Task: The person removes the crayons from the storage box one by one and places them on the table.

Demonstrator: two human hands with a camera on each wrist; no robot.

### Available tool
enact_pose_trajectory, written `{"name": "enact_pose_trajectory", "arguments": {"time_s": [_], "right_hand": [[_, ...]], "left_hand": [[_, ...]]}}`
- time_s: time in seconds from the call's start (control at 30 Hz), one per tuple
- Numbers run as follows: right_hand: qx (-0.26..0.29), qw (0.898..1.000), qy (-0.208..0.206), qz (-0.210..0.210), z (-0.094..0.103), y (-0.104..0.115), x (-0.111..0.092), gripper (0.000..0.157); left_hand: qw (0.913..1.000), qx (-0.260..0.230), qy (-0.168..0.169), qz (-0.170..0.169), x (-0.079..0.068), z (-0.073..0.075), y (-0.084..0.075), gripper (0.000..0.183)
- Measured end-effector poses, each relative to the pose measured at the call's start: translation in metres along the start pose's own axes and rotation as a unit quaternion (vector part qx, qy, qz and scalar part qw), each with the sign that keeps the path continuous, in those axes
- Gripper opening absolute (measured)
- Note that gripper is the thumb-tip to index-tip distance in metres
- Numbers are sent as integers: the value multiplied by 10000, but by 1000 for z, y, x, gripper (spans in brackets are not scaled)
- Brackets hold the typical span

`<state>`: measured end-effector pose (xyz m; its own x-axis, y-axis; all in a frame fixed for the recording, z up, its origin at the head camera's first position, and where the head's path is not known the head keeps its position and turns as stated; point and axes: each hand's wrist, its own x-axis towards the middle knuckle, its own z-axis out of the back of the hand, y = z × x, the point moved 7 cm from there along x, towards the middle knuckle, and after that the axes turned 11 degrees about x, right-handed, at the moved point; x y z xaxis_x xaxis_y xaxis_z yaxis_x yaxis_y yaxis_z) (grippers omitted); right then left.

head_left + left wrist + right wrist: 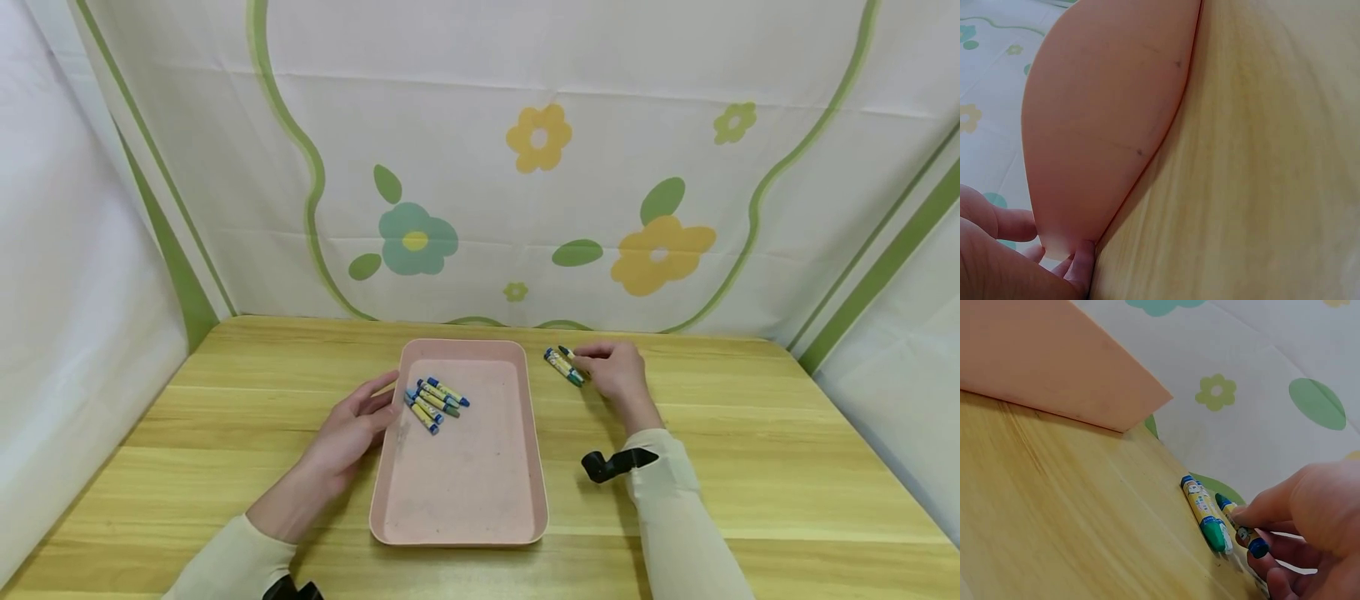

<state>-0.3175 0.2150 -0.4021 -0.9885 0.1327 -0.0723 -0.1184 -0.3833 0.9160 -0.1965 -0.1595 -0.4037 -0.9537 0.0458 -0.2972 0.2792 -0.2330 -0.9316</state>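
Observation:
My right hand [617, 372] pinches a dark green crayon [1227, 506] between thumb and fingers. Beside it on the wood lie two more crayons [562, 367] side by side, the nearer with a bright green end in the right wrist view. At the left side of the pink tray [468, 533], my left hand [352, 429] touches the outer wall and rim with relaxed fingers [1083, 265]. Several crayons [435, 400] with yellow wrappers and blue or green ends lie inside the tray, near its left wall.
The wooden table [262, 392] extends around the tray on all sides. A white cloth backdrop [480, 208] with flower prints rises behind the table's far edge. White cloth also hangs at the left and right.

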Motion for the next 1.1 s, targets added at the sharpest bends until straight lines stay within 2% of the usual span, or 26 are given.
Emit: {"name": "enact_pose_trajectory", "arguments": {"time_s": [0.5, 0.9, 1.1], "right_hand": [[-418, 9989, 199, -49, -3, -3, 0, 26], [-448, 9987, 241, 9, -5, -1, 0, 28], [-318, 9989, 333, -90, -3, -1, -1, 30]], "left_hand": [[9999, -118, 30, -31, -2, -2, -1, 60], [10000, -65, -19, 3, -2, -1, 0, 58], [10000, -66, -46, 36, -1, 0, 1, 58]]}}
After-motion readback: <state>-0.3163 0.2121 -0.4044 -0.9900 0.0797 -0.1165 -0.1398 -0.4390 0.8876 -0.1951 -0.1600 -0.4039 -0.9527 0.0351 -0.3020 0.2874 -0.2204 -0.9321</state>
